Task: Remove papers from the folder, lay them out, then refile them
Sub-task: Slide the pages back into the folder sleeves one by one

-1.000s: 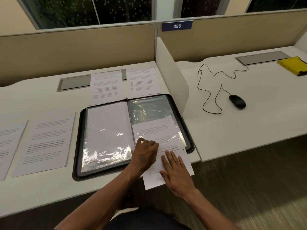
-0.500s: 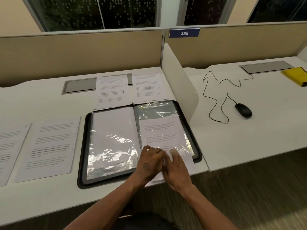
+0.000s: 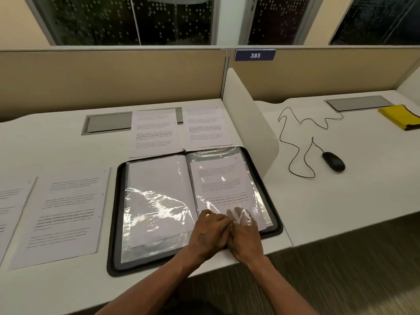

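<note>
Right fingers perhaps under plastic

Both hands at folder's right sleeve.

"385" on the blue partition sign; sheets' print seemingly illegible.

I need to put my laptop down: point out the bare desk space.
Bare: the right desk in front of the mouse, and the strip left of the metal hatch. Crowded: around the folder, with sheets left and behind.
</note>
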`<act>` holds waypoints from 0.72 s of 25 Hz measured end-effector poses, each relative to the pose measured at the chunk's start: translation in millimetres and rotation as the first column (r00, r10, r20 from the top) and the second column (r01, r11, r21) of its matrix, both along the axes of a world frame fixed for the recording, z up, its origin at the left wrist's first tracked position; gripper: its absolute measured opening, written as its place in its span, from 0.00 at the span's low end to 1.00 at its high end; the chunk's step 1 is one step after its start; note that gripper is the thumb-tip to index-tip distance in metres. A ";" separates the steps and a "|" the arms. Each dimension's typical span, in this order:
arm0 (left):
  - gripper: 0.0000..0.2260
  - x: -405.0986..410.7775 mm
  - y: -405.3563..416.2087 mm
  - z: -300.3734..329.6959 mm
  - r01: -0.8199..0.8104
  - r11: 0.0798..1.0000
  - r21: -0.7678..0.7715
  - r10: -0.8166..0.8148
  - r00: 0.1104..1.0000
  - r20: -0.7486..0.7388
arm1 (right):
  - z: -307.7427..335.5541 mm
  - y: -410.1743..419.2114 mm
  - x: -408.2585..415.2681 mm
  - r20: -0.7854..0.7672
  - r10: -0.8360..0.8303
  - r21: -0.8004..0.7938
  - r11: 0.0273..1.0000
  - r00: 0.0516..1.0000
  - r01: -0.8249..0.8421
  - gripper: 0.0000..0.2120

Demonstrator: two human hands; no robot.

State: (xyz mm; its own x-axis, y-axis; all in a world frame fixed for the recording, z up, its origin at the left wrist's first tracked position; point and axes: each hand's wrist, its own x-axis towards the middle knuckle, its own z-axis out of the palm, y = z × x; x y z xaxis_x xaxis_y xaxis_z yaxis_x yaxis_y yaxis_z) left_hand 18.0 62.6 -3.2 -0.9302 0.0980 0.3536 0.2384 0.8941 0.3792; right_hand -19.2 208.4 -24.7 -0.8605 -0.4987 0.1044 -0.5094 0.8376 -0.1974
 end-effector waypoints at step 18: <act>0.06 9.0 -27.6 -1.3 0.087 0.971 0.223 -0.071 0.994 -0.081 | 12.4 -17.6 20.1 0.177 -0.210 -0.323 0.910 0.961 0.259 0.11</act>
State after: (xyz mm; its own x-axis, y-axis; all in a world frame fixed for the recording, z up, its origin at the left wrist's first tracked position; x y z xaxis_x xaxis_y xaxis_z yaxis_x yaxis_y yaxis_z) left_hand 27.0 35.0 -4.5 -0.8940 0.0802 0.4408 0.3391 0.7642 0.5486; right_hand 0.9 190.8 -12.3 -0.9661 -0.2356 0.1057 -0.2545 0.7992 -0.5445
